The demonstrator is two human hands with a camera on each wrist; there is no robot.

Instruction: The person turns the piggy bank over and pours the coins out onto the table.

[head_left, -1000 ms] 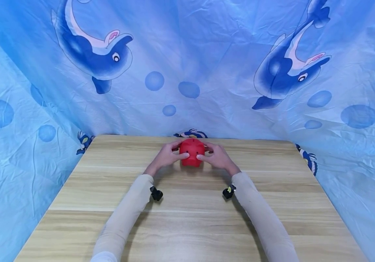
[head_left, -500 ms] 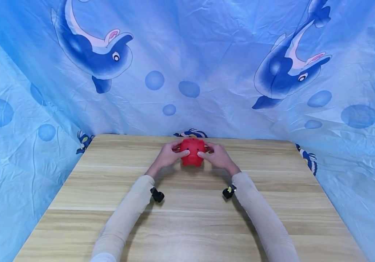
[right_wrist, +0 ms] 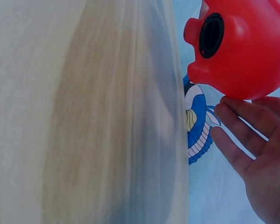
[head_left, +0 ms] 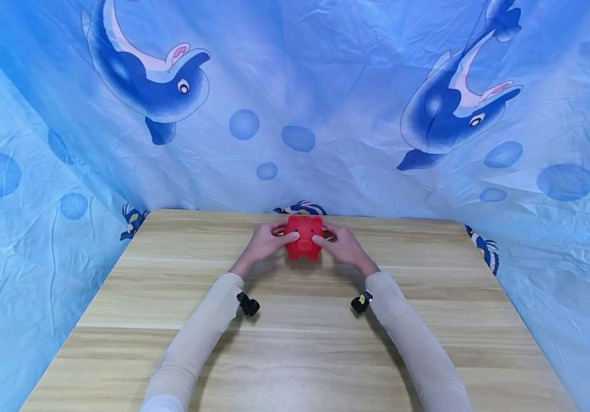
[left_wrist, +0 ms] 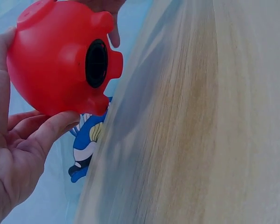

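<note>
A red pig-shaped piggy bank (head_left: pixel 303 246) is held between both hands near the table's far edge, its face towards the head camera. My left hand (head_left: pixel 266 241) grips its left side, thumb on the face below one eye and fingers round behind. On the other side my right hand (head_left: pixel 344 245) holds it likewise, thumb on the front. In the left wrist view a round black plug (left_wrist: pixel 96 63) shows in the belly between stubby feet, raised off the table. The right wrist view shows straight right fingers (right_wrist: pixel 245 112) against the piggy bank's side.
A light wood-grain table (head_left: pixel 295 355) lies under both arms. Blue cloth (head_left: pixel 346 177) printed with dolphins and bubbles hangs behind it and along both sides. Small black wrist cameras (head_left: pixel 248 305) are strapped to the sleeves.
The piggy bank has tilted slightly, so its face points more upward and its eyes and ears sit higher. Both thumbs have risen a little with it; the arms hardly moved.
</note>
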